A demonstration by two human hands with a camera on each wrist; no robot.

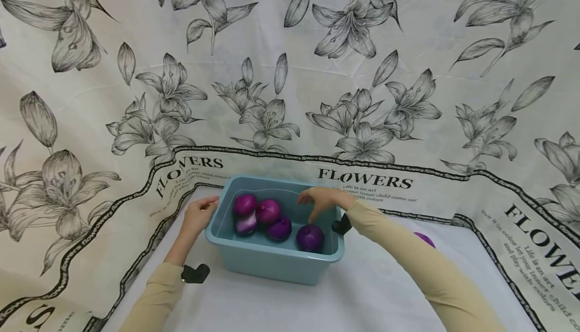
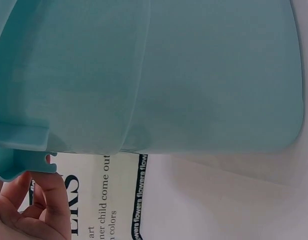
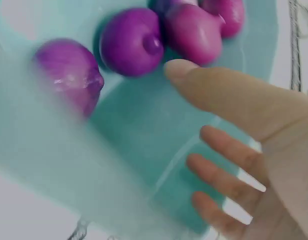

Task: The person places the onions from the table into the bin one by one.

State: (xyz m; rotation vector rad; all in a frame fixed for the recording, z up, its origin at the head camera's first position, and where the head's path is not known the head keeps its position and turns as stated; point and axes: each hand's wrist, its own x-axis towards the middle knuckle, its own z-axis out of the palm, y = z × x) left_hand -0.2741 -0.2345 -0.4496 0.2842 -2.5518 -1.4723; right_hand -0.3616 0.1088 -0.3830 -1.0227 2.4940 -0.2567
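A light blue plastic bin (image 1: 272, 265) stands on the white table, with several purple-red onions inside. Most of them, such as the pinkish onion (image 1: 268, 211), cluster towards the left end; one darker onion (image 1: 310, 238) lies apart near the right end. My left hand (image 1: 199, 216) holds the rim at the left end, its fingers curled under the lip (image 2: 24, 162) in the left wrist view. Over the right part of the bin, my right hand (image 1: 322, 201) reaches in with thumb and fingers spread, holding nothing. In the right wrist view its thumb (image 3: 209, 87) appears close to the onions.
On the table to the right, another purple object (image 1: 425, 240) shows, partly hidden behind the right sleeve (image 1: 408, 251). A flower-printed cloth (image 1: 272, 35) hangs behind the table and along its sides. Dark devices (image 1: 196, 273) sit at both wrists.
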